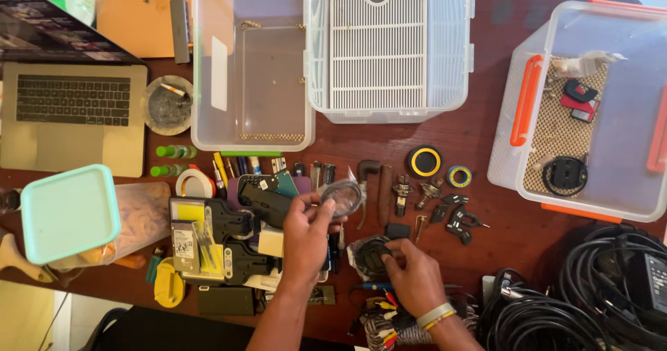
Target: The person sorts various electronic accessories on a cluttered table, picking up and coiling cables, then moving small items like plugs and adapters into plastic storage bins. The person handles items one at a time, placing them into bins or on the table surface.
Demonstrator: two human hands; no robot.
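Bagged coil of thin cable (342,197), held up in the left hand (306,229) above a crowded dark wooden table (500,226), its clear wrap pinched between thumb and fingertips near a brown-handled tool (367,177). The right hand (410,274) rests lower on a second clear bag holding a black round part (372,255), fingers curled and pressed onto it. Pens, tape rolls (194,183), keys (455,215) and black holsters (236,243) lie packed around both hands; two clear plastic bins (250,139) stand open beyond, a third with orange handles (526,101) to the right, a laptop (73,115) to the left and heaped black cables (590,288) at the right edge. Handling judged best with a light pinch on the wrap's edge, so that the coil stays wound, and a lift straight up, clear of the small loose items beneath, while the other hand steadies its bag flat against the table
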